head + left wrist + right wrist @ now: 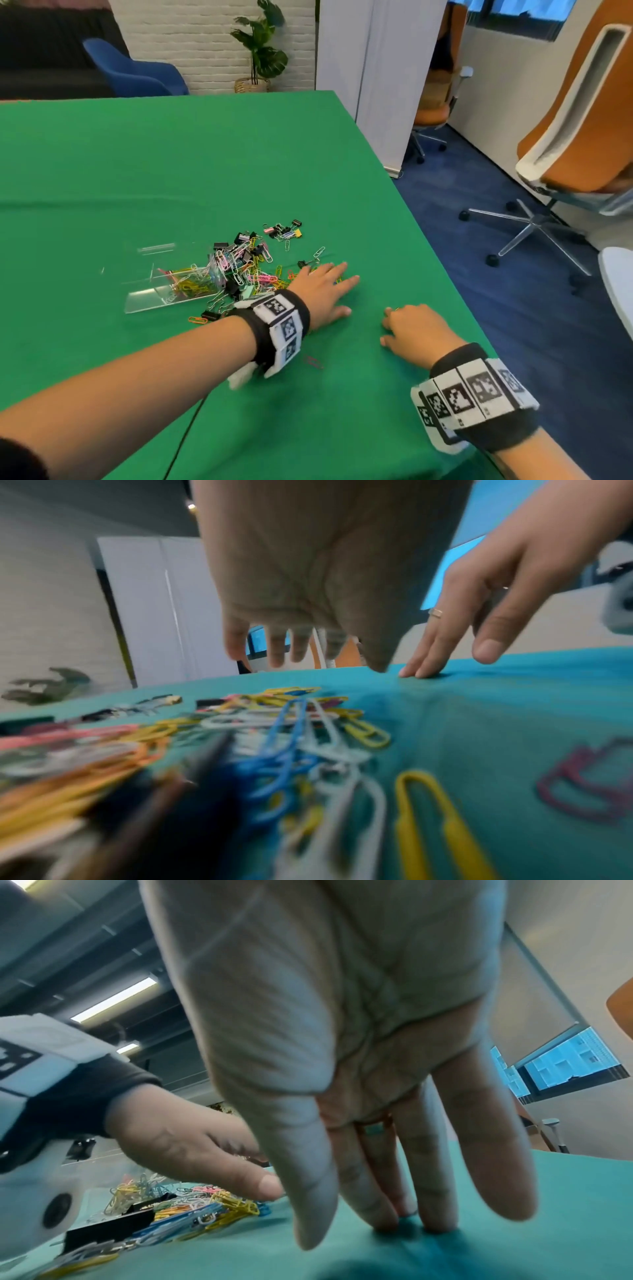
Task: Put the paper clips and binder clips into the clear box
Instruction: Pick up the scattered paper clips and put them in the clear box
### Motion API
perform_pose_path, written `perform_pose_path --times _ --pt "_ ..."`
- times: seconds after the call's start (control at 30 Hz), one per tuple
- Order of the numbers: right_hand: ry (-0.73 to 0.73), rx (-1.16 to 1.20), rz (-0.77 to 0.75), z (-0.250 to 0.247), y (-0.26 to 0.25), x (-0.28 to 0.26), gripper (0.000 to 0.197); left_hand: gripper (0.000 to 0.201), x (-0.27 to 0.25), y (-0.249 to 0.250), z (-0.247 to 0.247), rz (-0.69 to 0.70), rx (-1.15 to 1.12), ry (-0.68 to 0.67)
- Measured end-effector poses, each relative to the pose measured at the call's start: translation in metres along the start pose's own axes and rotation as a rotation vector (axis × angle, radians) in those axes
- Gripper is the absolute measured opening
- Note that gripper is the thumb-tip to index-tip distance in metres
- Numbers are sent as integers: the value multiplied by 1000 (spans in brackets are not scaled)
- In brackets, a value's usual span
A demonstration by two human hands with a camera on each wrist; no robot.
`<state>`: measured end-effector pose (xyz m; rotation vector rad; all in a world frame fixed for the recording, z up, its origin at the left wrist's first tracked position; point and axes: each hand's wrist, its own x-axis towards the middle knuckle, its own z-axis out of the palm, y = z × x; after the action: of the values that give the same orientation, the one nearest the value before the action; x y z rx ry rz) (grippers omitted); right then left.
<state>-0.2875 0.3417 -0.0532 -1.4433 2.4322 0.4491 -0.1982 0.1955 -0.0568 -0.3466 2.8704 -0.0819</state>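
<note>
1. Leftward on the green table (pixel 171 164): clear box (pixel 171 284) tipped over, mouth facing the clip pile (pixel 253 263).
2. Nearer the pile: left hand (pixel 322 291), spread flat.
3. Farther right: right hand (pixel 418 332), fingers extended onto cloth, holding nothing.

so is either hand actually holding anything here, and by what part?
Nothing is held. The left hand lies spread with straight fingers at the edge of the clip pile; the right hand only has fingertips on the green cloth.

Office meeting room. Orange swivel chairs (pixel 579 113) right of the green-clothed table (pixel 205 164). Potted plant (pixel 262 44) beyond it.
</note>
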Motion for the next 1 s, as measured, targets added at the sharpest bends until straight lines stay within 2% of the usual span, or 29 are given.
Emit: perform_pose_path --times 0.1,0.17,0.27,0.37,0.43,0.47,0.53,0.6,0.67,0.73,0.87,1.0 --pt "-8 14 11 0 1 -2 43 70 8 6 6 -49 -2 -212" --pt "-14 36 16 2 1 -3 45 72 2 3 9 -58 13 -251" --pt "-35 94 21 -4 3 -7 44 68 -16 -8 2 9 26 -230" --pt "56 173 25 -30 -3 1 38 51 -36 -21 -9 99 -126 -168" --pt "118 215 -38 -44 -18 18 42 48 -48 -31 -12 99 -234 -100" --pt "95 252 -93 -48 -27 26 49 49 -54 -38 -12 65 -253 -55" --pt "-54 311 -152 -51 -48 39 69 63 -64 -52 -9 -63 -216 -37" --pt "-154 299 -101 -47 -65 47 84 87 -73 -63 -3 -184 -130 -118" --pt "-150 316 -36 -41 -79 52 91 103 -81 -67 6 -235 -71 -165" --pt "-123 385 -27 -39 -91 55 94 107 -86 -64 12 -238 -84 -155" --pt "-75 506 -104 -45 -100 63 99 95 -87 -62 16 -225 -189 -99" --pt "-72 277 -175 -49 -89 64 110 64 -94 -68 19 -195 -219 -51"
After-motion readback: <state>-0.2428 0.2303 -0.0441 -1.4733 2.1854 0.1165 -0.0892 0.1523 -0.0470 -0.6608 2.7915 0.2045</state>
